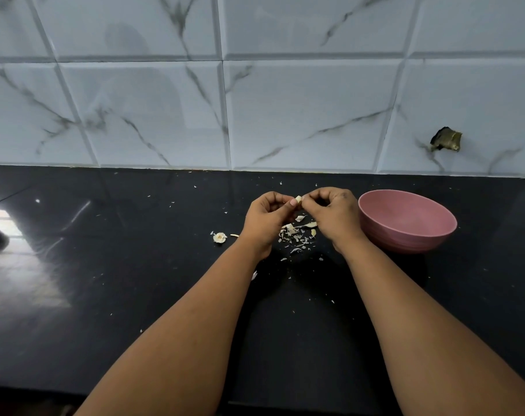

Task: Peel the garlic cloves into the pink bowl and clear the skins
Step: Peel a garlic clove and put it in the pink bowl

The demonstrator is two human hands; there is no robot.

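Garlic clove (298,199) sits pinched between my 2 hands above the black desk (135,295), my left hand (265,219) closed on it from one side and my right hand (335,216) gripping it with fingertips from the other. Loose skins (297,232) lie scattered on the desk directly below the clove, with a root piece (219,237) further left. Pink bowl (405,220) stands upright just beside my right hand, its inside looking bare.

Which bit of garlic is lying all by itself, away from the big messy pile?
The round garlic stub, left of the left hand. It sits alone on the black counter, while the skins are heaped between the wrists.
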